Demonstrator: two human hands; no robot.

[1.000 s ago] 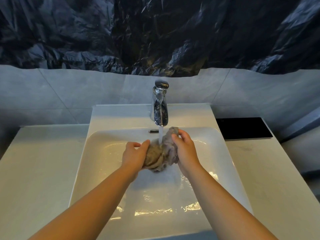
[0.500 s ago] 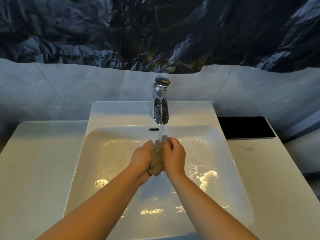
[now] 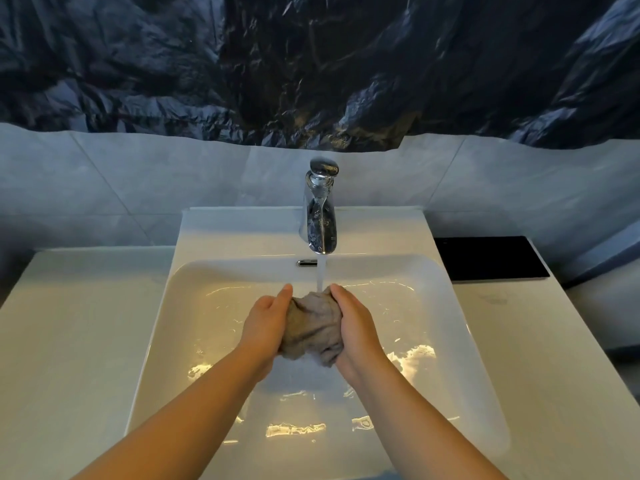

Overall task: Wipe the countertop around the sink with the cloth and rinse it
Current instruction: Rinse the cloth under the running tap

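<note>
Now cloth (image 3: 313,329) bunched (no clear axis)

Faucet (image 3: 320,216) blocks over basin rear, countertop (image 3: 69,323) L & R open

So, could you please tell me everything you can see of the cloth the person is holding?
The cloth is grey-beige, soft and thick-looking, like terry or microfibre, and looks wet. It is bunched into a crumpled wad with deep folds, held over the white sink basin between the left hand and the right hand, which press it from both sides. The stream of water from the chrome faucet lands on its top edge. It touches nothing else.
</note>
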